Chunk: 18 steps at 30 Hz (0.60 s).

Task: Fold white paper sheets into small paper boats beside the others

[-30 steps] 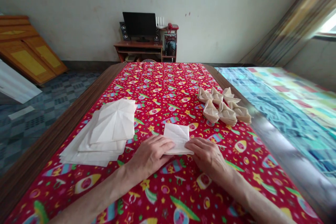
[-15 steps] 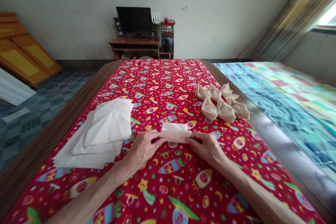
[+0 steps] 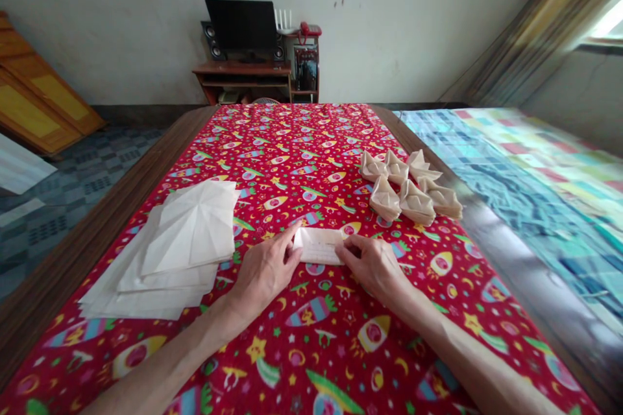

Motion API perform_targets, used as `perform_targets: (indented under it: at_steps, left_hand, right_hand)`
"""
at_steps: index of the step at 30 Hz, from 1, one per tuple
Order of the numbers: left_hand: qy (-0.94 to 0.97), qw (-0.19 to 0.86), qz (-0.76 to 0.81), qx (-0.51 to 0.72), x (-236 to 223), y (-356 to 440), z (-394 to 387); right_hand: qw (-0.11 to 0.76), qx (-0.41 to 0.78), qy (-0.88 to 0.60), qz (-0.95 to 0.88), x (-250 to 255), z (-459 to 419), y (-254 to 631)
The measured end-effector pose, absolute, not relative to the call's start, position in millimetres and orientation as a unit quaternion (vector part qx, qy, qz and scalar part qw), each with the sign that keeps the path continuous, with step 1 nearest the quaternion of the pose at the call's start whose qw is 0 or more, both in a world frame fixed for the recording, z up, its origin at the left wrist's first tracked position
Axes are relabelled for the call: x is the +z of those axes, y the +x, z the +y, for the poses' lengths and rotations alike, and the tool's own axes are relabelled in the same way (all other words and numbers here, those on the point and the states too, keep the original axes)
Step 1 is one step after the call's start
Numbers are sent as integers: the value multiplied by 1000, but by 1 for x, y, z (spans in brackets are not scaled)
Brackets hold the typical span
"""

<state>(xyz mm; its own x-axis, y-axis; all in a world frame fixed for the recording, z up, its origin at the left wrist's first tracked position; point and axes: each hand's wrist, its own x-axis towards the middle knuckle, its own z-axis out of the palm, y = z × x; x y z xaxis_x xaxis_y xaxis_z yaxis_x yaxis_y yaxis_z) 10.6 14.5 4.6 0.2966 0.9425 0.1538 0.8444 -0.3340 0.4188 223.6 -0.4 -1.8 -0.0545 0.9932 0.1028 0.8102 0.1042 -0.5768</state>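
A small white folded paper (image 3: 318,248) lies flat and wide in front of me on the red cloth. My left hand (image 3: 267,266) grips its left end, index finger along the top corner and thumb at the lower one. At the right end, the thumb and bent fingers of my right hand (image 3: 372,264) pinch the edge. Creased white paper sheets (image 3: 192,227) are stacked to the left of my left hand. Beyond my right hand sit several folded paper boat shapes (image 3: 417,201), grouped in two rows.
A red cloth with rockets and stars (image 3: 311,350) covers the wooden table (image 3: 467,253). A bed with a checked sheet (image 3: 516,201) adjoins on the right. Against the far wall stands a desk (image 3: 243,70) with a monitor (image 3: 242,24); a wooden cabinet (image 3: 43,97) is at left.
The paper's near flap, raised toward me before, now lies folded back over the paper. My left fingers have spread along its end. The view has shifted slightly.
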Motion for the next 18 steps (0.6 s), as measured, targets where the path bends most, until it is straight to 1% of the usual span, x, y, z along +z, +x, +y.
perform_targets:
  at_steps: [4,6,11,14,18]
  left_hand:
    - [827,33,534,174,2,10,12]
    - [837,14,517,178,0,10,12]
    - [879,-10,418,228,-3,12,15]
    - [909,-8,344,235,-7,15,15]
    - [921,12,325,216,-9,19,7]
  right_hand:
    - [228,161,-645,-712,2,1,223]
    - [222,149,-647,-714,4,1,222]
    - [217,146,-646,-717,5,2,221]
    - [219,143,-644,-719,4,3,220]
    - [221,134,-646,-719,3,4,220]
